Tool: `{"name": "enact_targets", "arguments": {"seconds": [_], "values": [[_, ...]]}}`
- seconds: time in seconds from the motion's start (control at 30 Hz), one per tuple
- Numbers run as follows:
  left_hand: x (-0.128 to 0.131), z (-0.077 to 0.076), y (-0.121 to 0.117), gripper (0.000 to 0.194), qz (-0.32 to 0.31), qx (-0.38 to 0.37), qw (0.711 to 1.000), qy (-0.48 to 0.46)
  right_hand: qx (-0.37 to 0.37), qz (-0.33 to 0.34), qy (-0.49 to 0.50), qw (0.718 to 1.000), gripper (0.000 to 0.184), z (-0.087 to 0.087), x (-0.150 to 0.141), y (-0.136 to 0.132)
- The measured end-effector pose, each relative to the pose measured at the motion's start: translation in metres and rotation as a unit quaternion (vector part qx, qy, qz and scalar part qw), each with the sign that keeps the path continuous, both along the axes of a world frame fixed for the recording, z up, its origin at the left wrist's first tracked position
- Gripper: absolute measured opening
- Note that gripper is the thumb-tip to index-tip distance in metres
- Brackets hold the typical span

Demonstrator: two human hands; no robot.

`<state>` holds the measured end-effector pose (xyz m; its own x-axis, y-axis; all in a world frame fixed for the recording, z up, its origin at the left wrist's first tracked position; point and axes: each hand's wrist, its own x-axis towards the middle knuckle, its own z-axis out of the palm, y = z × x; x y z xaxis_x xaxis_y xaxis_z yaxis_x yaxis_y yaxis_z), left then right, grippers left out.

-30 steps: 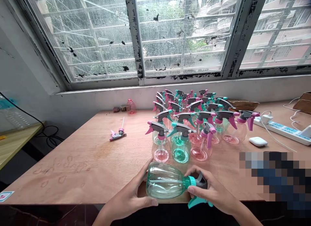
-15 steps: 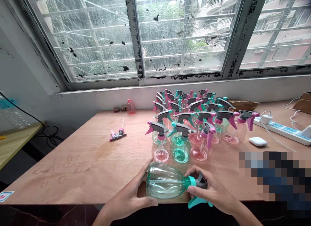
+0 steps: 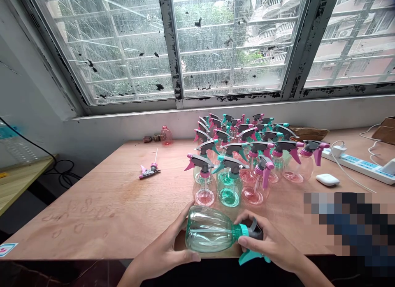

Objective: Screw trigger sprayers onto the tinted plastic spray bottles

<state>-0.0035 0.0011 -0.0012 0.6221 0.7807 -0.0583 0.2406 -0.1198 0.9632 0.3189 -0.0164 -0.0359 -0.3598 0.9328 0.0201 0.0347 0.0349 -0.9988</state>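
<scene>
A clear green spray bottle (image 3: pixel 210 229) lies sideways between my hands at the table's front edge, its sprayer head pointing right. My left hand (image 3: pixel 168 248) is closed around the base end, thumb below and fingers partly hidden behind. With my right hand (image 3: pixel 263 237) I grip the teal collar and the dark sprayer head; the teal trigger (image 3: pixel 251 257) hangs below. A thin tube shows inside the bottle. Just beyond stand several upright spray bottles, among them a green one (image 3: pixel 228 190) and a pink one (image 3: pixel 204 190).
On the left lie a loose pink-and-grey sprayer head (image 3: pixel 150 171) and, farther back, a pink bottle without a sprayer (image 3: pixel 166 135). At right are a white power strip (image 3: pixel 361 165), a white case (image 3: pixel 327 179) and cables. A window (image 3: pixel 231 44) spans the back.
</scene>
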Motion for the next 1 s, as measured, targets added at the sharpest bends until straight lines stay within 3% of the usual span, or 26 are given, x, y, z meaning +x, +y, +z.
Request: {"name": "enact_targets", "arguments": {"seconds": [0.5,1.0], "values": [[0.0008,0.0002,-0.0009,0.108,0.003,-0.002,1.0,-0.006,0.0,0.016,-0.01,1.0,0.043,-0.0082,0.0041,0.0029],[-0.0008,-0.0022,-0.0006,0.109,0.004,0.002,1.0,-0.015,0.002,0.002,-0.004,1.0,0.039,-0.0037,0.0027,-0.0015]]}}
